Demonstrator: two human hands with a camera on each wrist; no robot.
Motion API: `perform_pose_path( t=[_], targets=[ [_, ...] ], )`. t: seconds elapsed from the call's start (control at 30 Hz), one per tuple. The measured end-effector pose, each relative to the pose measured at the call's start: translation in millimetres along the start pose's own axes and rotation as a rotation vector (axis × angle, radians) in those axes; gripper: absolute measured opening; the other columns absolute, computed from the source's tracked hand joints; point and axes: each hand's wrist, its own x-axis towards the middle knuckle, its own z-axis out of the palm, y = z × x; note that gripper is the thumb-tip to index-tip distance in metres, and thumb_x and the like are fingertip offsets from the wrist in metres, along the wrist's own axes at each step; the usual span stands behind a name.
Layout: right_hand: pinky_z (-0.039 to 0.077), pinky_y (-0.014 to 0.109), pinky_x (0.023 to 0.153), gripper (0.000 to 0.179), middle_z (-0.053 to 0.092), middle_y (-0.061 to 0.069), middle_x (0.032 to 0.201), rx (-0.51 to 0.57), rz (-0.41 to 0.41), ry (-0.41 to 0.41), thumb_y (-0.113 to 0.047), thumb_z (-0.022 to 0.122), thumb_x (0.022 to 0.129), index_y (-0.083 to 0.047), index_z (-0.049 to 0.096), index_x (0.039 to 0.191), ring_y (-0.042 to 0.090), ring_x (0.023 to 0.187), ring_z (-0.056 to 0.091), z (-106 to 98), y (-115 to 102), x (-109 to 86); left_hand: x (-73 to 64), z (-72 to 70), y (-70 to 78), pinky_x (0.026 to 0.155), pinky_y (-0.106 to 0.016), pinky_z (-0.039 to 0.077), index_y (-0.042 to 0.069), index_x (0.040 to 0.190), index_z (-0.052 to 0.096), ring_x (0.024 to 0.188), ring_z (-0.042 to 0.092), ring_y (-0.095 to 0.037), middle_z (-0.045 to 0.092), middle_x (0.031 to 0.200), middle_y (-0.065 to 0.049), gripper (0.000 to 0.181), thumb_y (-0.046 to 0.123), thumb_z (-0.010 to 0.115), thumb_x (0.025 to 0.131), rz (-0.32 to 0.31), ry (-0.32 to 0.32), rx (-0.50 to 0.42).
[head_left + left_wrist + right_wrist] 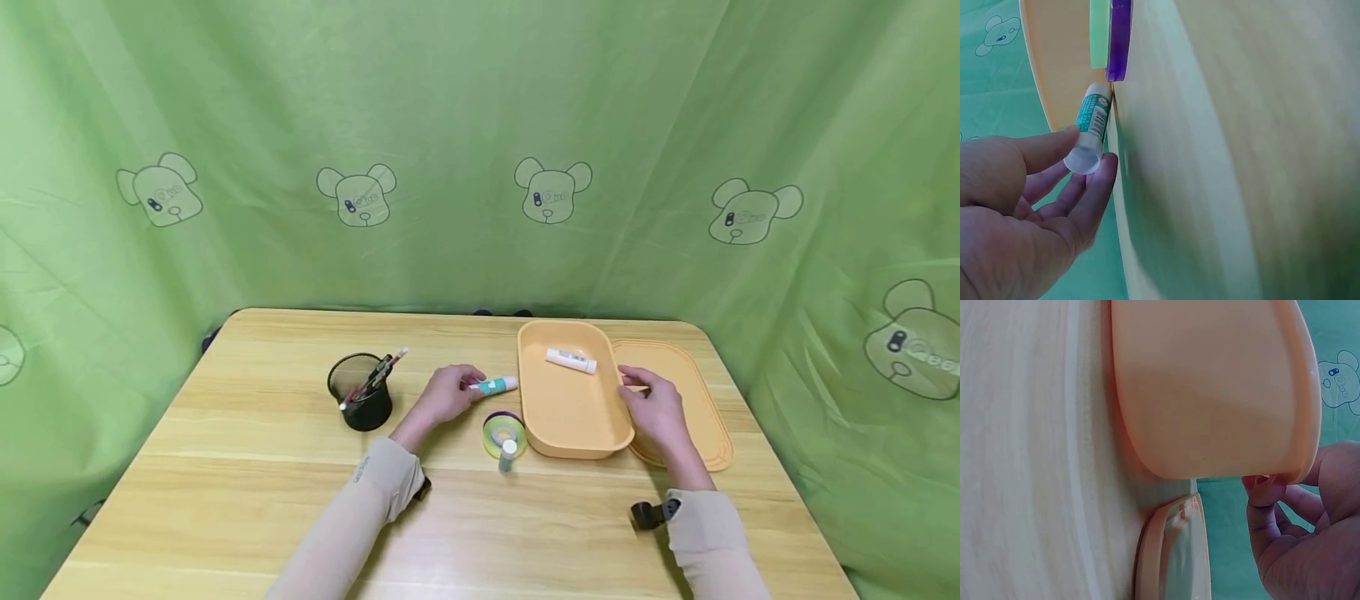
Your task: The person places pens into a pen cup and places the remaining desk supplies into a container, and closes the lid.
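Orange box [576, 417] — white tube [572, 361] inside, right hand [657, 410] gripping it; left hand [447, 393] pinches teal tube [495, 386].

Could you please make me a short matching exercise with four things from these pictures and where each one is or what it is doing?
Column one
1. Pen cup
2. Left hand
3. White tube
4. Right hand

Column two
A. Holds the rim of the box
B. Stands to the left of both hands in the head view
C. Lies inside the box
D. Holds one end of the teal stick

Pairs: 1-B, 2-D, 3-C, 4-A
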Motion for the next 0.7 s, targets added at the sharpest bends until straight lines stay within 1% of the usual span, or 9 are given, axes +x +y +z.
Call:
perform_pose_path(
  t=[0.13, 0.23, 0.37, 0.47, 0.53, 0.6, 0.7],
  targets=[
    [0.053, 0.017, 0.064, 0.040, 0.066, 0.021, 0.128, 0.003, 0.001, 0.002, -0.014, 0.061, 0.103, -0.003, 0.061, 0.142, 0.012, 0.086, 0.060, -0.3, 0.4, 0.1, -0.2, -0.5, -0.9, 0.079, -0.029, 0.060, 0.003, 0.124, 0.071, 0.097, 0.067, -0.021, 0.072, 0.115, -0.012, 0.027, 0.012, 0.070, 0.099, -0.041, 0.009, -0.118],
    [0.053, 0.017, 0.064, 0.041, 0.066, 0.021, 0.128, 0.004, 0.005, 0.000, -0.014, 0.061, 0.103, -0.003, 0.061, 0.142, 0.012, 0.086, 0.060, -0.6, -0.4, -0.3, -0.7, -1.4, -1.5, 0.072, -0.027, 0.060, 0.002, 0.126, 0.070, 0.093, 0.069, -0.025, 0.071, 0.115, -0.013, 0.028, 0.011, 0.069, 0.099, -0.070, 0.012, -0.212],
    [0.053, 0.017, 0.064, 0.040, 0.065, 0.022, 0.129, 0.003, 0.006, 0.000, -0.014, 0.060, 0.104, -0.003, 0.061, 0.142, 0.014, 0.087, 0.060, -1.0, -1.5, -0.9, -1.9, -3.5, -1.7, 0.060, -0.028, 0.057, 0.002, 0.125, 0.070, 0.086, 0.069, -0.033, 0.070, 0.111, -0.013, 0.026, 0.012, 0.067, 0.101, -0.081, 0.032, -0.287],
    [0.053, 0.017, 0.064, 0.040, 0.065, 0.022, 0.129, 0.004, 0.009, 0.000, -0.014, 0.060, 0.103, -0.003, 0.060, 0.142, 0.015, 0.087, 0.060, -1.2, -1.5, -1.0, -2.4, -5.0, -1.6, 0.057, -0.028, 0.054, 0.004, 0.126, 0.070, 0.083, 0.067, -0.033, 0.069, 0.111, -0.012, 0.026, 0.014, 0.066, 0.102, -0.075, 0.064, -0.319],
    [0.053, 0.017, 0.064, 0.041, 0.065, 0.023, 0.129, 0.006, 0.008, -0.003, -0.014, 0.060, 0.104, -0.002, 0.060, 0.142, 0.013, 0.087, 0.060, -1.1, -0.8, -1.1, -2.2, -5.6, -1.4, 0.060, -0.026, 0.054, 0.006, 0.126, 0.070, 0.084, 0.066, -0.029, 0.068, 0.113, -0.011, 0.025, 0.015, 0.065, 0.103, -0.068, 0.098, -0.323],
    [0.054, 0.017, 0.064, 0.041, 0.064, 0.023, 0.129, 0.009, 0.014, -0.007, -0.014, 0.060, 0.104, -0.002, 0.060, 0.143, 0.013, 0.086, 0.060, -0.8, -0.8, -1.2, -2.0, -5.9, -1.3, 0.066, -0.025, 0.055, 0.008, 0.126, 0.070, 0.089, 0.064, -0.023, 0.068, 0.114, -0.009, 0.025, 0.017, 0.065, 0.103, -0.061, 0.137, -0.325],
    [0.053, 0.017, 0.064, 0.041, 0.064, 0.023, 0.130, 0.017, 0.016, -0.009, -0.014, 0.060, 0.104, -0.002, 0.060, 0.143, 0.013, 0.087, 0.060, -0.5, -1.1, -1.3, -2.0, -6.1, -0.1, 0.077, -0.027, 0.058, 0.009, 0.126, 0.070, 0.095, 0.064, -0.020, 0.069, 0.113, -0.009, 0.025, 0.018, 0.066, 0.103, -0.052, 0.198, -0.334]
  ],
)
